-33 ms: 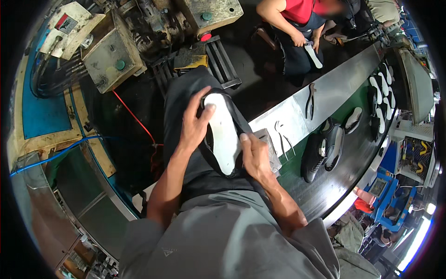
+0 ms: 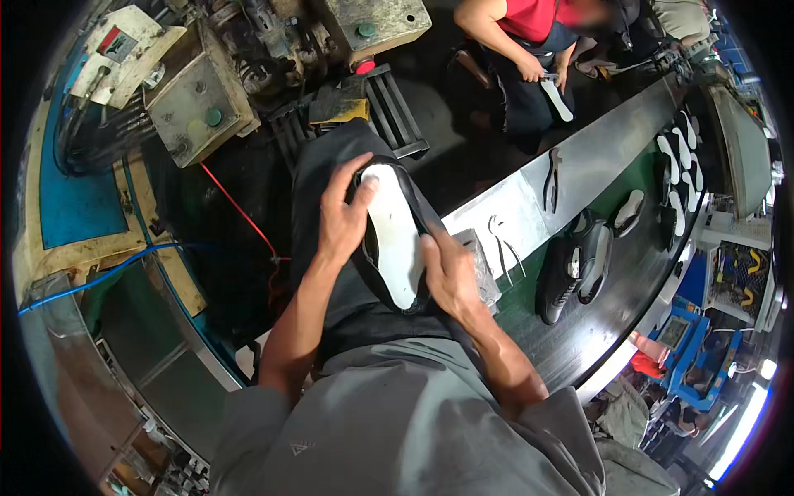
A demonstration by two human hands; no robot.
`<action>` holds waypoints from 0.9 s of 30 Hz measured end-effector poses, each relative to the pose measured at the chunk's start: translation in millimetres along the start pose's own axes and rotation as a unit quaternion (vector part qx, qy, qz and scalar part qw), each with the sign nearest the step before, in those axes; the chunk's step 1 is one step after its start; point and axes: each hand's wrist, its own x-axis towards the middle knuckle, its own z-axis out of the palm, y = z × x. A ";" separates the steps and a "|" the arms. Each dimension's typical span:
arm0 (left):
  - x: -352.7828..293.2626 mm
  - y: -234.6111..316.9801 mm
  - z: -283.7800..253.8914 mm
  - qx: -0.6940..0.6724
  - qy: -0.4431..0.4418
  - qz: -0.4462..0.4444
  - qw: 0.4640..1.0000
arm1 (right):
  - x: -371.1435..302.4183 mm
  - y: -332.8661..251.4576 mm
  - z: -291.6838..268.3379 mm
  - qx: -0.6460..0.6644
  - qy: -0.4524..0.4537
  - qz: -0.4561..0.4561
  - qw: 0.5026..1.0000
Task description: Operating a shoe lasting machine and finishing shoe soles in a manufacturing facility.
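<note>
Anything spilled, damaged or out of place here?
Nothing stands out: the left hand holds the shoe, white side up, the right hand at its side; the black pliers lie on the metal ledge. No spill or damage shows.

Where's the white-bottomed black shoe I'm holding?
The white-bottomed black shoe is near the head view's centre, between your left hand and right hand, over your dark-trousered lap.
</note>
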 end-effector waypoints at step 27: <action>52.3 35.3 -52.3 0.093 -0.200 0.153 0.963 | 115.2 -37.3 -0.7 -0.060 -0.047 -0.204 0.976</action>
